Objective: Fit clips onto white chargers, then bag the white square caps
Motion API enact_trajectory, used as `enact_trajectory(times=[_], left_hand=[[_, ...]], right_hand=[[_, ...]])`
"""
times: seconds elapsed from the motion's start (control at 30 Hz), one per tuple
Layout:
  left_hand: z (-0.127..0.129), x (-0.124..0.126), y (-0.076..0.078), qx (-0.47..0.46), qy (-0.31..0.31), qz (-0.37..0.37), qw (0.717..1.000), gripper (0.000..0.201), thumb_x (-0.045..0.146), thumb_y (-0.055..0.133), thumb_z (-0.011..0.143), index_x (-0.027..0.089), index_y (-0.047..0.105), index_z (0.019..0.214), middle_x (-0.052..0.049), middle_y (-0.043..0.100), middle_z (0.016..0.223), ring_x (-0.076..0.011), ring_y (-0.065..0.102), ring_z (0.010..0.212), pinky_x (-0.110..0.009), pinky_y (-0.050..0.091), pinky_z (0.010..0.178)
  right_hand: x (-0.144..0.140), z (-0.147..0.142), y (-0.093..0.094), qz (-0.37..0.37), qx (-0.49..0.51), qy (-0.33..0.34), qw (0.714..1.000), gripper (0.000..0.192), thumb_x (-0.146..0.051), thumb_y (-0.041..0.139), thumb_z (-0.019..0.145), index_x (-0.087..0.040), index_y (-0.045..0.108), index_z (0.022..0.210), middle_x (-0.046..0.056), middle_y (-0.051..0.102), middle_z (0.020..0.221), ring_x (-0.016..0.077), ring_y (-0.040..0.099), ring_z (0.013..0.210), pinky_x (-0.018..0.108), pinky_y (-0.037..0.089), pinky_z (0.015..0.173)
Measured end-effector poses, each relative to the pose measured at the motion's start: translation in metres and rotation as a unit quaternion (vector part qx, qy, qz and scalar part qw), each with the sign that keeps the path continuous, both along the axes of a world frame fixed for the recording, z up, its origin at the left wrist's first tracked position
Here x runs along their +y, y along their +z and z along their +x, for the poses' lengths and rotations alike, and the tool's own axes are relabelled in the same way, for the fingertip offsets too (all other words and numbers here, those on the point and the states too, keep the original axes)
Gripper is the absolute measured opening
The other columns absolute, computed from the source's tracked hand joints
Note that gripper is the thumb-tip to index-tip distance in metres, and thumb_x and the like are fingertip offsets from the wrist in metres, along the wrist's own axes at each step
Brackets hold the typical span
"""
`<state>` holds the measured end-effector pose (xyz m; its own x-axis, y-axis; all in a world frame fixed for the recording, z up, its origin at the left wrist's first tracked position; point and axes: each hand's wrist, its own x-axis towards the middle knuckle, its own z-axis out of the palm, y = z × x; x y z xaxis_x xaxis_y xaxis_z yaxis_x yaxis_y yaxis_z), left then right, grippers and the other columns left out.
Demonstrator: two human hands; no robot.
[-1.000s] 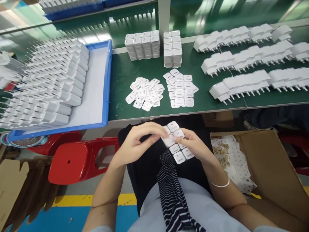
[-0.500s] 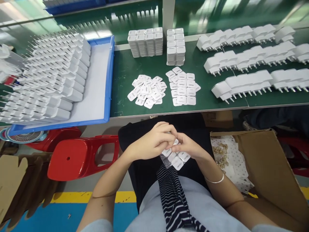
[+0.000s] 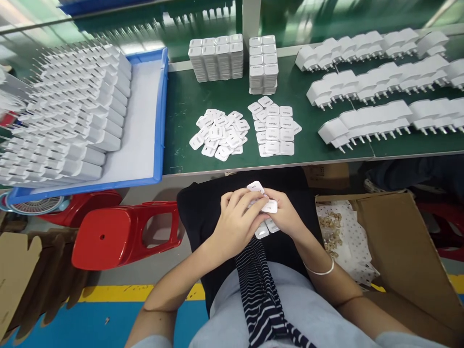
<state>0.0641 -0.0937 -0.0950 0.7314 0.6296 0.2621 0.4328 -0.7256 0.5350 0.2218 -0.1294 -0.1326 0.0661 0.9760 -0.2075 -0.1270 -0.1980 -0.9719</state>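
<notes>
Above my lap, both hands hold a panel of white rounded-square plates [image 3: 269, 206], each plate marked with a small slot or dark print. My left hand [image 3: 237, 215] curls over the panel from the left, its fingers closed on the plates. From the right, my right hand [image 3: 286, 212] grips the same panel, thumb and fingers around its edge. One plate sticks up beyond the fingertips, and others show below the hands. The fingers hide the middle of the panel. In front on the bench lie a loose pile of single plates [image 3: 221, 133] and a flat stack of joined plates [image 3: 276, 129].
Tall stacks of plates [image 3: 217, 58] stand at the back of the green bench [image 3: 203, 169]. White plug adapters [image 3: 373, 121] line the right in rows. A blue tray [image 3: 159, 121] holds more adapters at left. Beside me are a red stool [image 3: 103, 237] and an open cardboard box [image 3: 406, 256].
My left hand has opened out from a tight bunch and lies lower, more to the left. The panel has shifted in my hands, with plates now showing above the fingers. The view has tilted slightly.
</notes>
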Motion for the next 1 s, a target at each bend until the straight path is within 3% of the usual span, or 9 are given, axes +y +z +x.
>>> enact_trajectory(times=[0.2, 0.43, 0.63, 0.73, 0.87, 1.0], left_hand=[[-0.003, 0.013, 0.009, -0.008, -0.009, -0.186, 0.982, 0.025, 0.017, 0.055, 0.095, 0.023, 0.065, 0.117, -0.003, 0.07, 0.114, -0.0185, 0.059, 0.105, -0.035, 0.041, 0.091], [-0.002, 0.018, 0.004, -0.127, 0.003, -0.278, 0.952, 0.02, 0.018, 0.06, 0.092, 0.027, 0.077, 0.099, -0.001, 0.072, 0.093, -0.0141, 0.063, 0.087, -0.027, 0.049, 0.08], [0.002, 0.026, 0.004, -0.146, 0.027, -0.353, 0.924, 0.014, 0.015, 0.065, 0.087, 0.021, 0.078, 0.089, -0.002, 0.071, 0.083, -0.0137, 0.065, 0.078, -0.024, 0.05, 0.069], [0.001, 0.025, 0.012, -0.099, -0.003, -0.338, 0.936, 0.012, 0.02, 0.067, 0.087, 0.02, 0.076, 0.096, -0.004, 0.072, 0.095, -0.0159, 0.066, 0.088, -0.027, 0.052, 0.079], [-0.005, 0.018, 0.018, 0.0, -0.023, -0.231, 0.973, 0.017, 0.023, 0.066, 0.088, 0.021, 0.071, 0.105, -0.005, 0.064, 0.126, -0.021, 0.06, 0.115, -0.036, 0.048, 0.101], [-0.006, 0.015, 0.01, 0.03, -0.046, -0.125, 0.991, 0.019, 0.013, 0.056, 0.092, 0.019, 0.065, 0.108, -0.006, 0.065, 0.126, -0.0218, 0.059, 0.118, -0.04, 0.047, 0.102]], right_hand=[[-0.003, -0.002, -0.007, -0.031, 0.05, 0.048, 0.997, 0.008, -0.021, 0.067, 0.075, -0.016, 0.061, 0.077, -0.002, 0.058, 0.072, 0.0116, 0.05, 0.064, 0.023, 0.04, 0.058], [-0.005, 0.003, -0.004, -0.02, 0.064, 0.133, 0.989, 0.019, -0.034, 0.064, 0.087, -0.015, 0.065, 0.089, -0.001, 0.057, 0.075, 0.0109, 0.048, 0.065, 0.023, 0.038, 0.059], [-0.004, 0.006, -0.007, -0.047, 0.082, 0.132, 0.987, 0.02, -0.032, 0.067, 0.084, -0.014, 0.067, 0.093, -0.001, 0.059, 0.075, 0.0112, 0.051, 0.066, 0.023, 0.039, 0.06], [-0.003, 0.003, -0.01, -0.057, 0.083, 0.096, 0.99, 0.017, -0.029, 0.069, 0.08, -0.014, 0.067, 0.088, -0.001, 0.06, 0.074, 0.0117, 0.051, 0.064, 0.023, 0.039, 0.059], [0.0, 0.0, -0.015, -0.043, 0.05, 0.029, 0.997, 0.012, -0.017, 0.067, 0.073, -0.015, 0.068, 0.085, -0.002, 0.062, 0.075, 0.0126, 0.054, 0.067, 0.023, 0.04, 0.06], [0.004, 0.0, -0.014, -0.031, 0.018, -0.002, 0.999, 0.011, -0.016, 0.067, 0.071, -0.015, 0.067, 0.082, -0.001, 0.064, 0.076, 0.0138, 0.055, 0.07, 0.024, 0.042, 0.062]])
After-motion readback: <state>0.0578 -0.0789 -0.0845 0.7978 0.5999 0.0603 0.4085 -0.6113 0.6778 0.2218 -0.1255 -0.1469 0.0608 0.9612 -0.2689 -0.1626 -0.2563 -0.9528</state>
